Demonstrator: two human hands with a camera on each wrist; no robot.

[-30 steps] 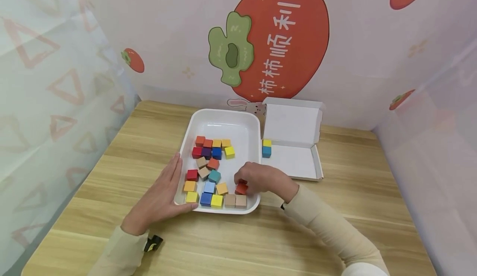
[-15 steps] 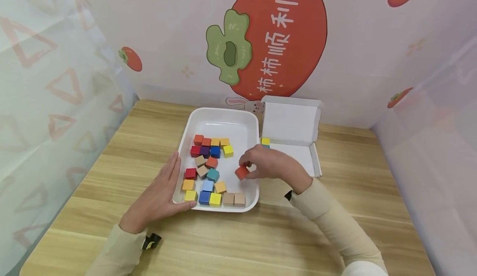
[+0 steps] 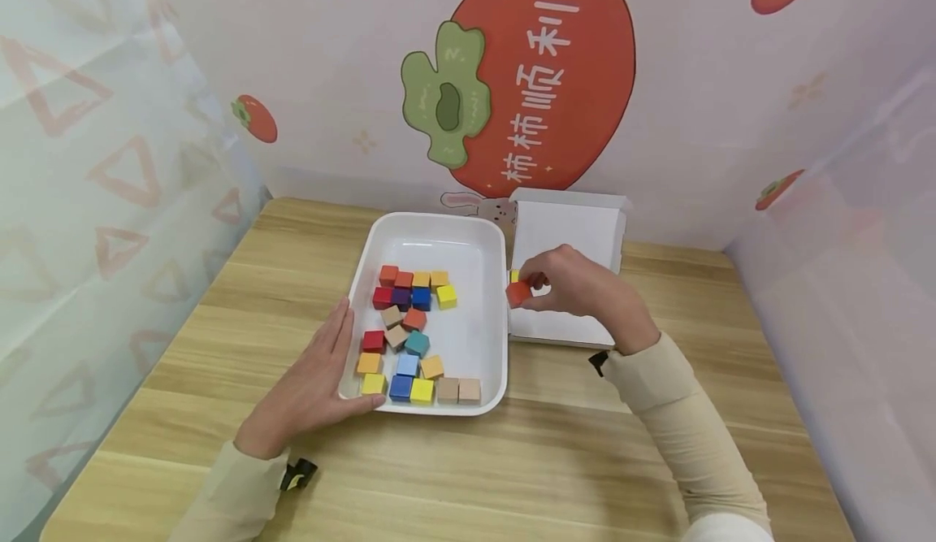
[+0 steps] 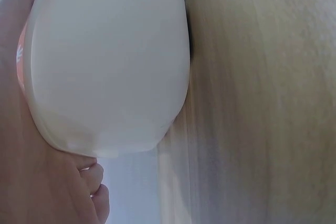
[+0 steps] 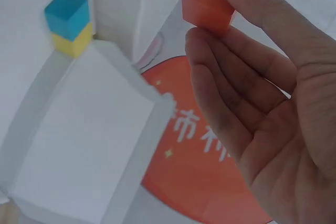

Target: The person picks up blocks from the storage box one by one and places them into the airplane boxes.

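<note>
My right hand [image 3: 581, 284] pinches a red-orange cube [image 3: 518, 293] between thumb and fingertips, held up by the tray's right rim at the left side of the open white box [image 3: 559, 329]. In the right wrist view, a teal cube [image 5: 67, 13] and a yellow cube [image 5: 75, 43] stand together in the box. My left hand [image 3: 310, 375] rests on the left front corner of the white tray [image 3: 478, 274], fingers straight along its side and thumb at the front rim. Inside the tray lie several coloured and plain wooden cubes, such as a green-teal cube [image 3: 418, 343].
The box's raised lid [image 3: 559, 221] leans back toward the patterned wall sheet [image 3: 322, 54]. Tray and box stand side by side on a wooden table [image 3: 468, 477]. Side sheets [image 3: 863, 298] border the table left and right.
My right hand has picked the red-orange cube up from the tray's front right and carried it up and rightward to the box. The left hand stays at the tray.
</note>
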